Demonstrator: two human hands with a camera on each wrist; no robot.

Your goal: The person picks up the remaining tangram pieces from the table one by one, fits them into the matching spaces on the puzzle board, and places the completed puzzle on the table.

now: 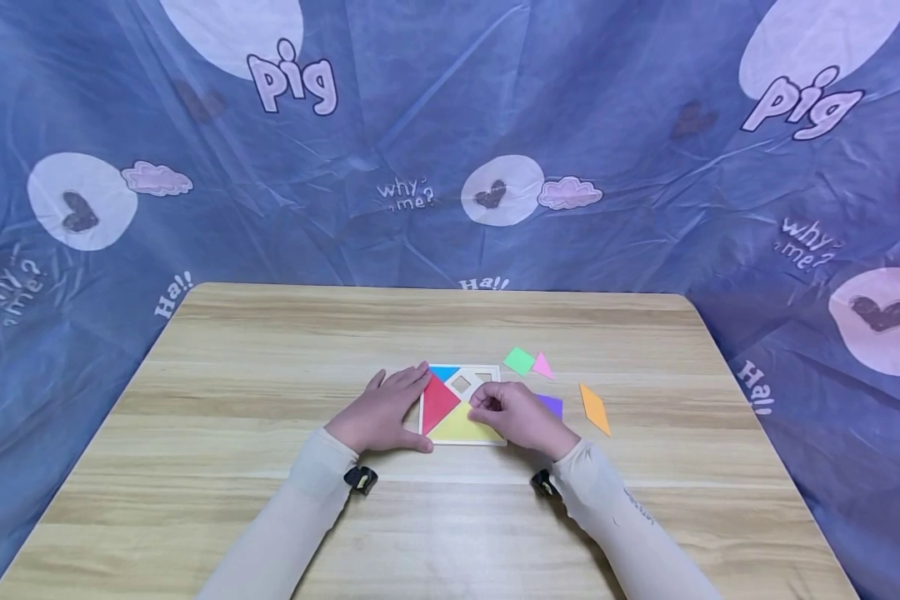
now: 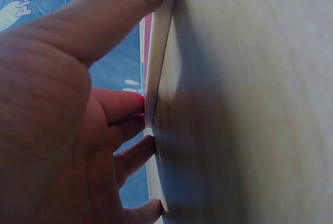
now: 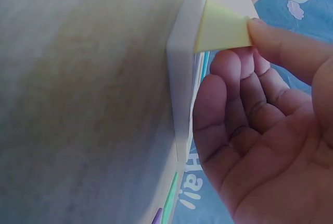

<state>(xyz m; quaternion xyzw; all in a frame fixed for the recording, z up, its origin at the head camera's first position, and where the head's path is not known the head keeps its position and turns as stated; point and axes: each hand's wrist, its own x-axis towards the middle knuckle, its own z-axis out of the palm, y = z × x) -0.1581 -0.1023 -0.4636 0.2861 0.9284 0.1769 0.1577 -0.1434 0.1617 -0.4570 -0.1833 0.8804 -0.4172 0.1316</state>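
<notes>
My right hand pinches the yellow triangle at the tray's near side.
I have its thumb and fingertips closed on the piece's edge; I can't tell whether the triangle sits flush. My left hand, fingers apart, rests along the tray's left side, by the red triangle and blue piece. Green, pink, orange and half-hidden purple pieces lie right of it on the counter.
</notes>
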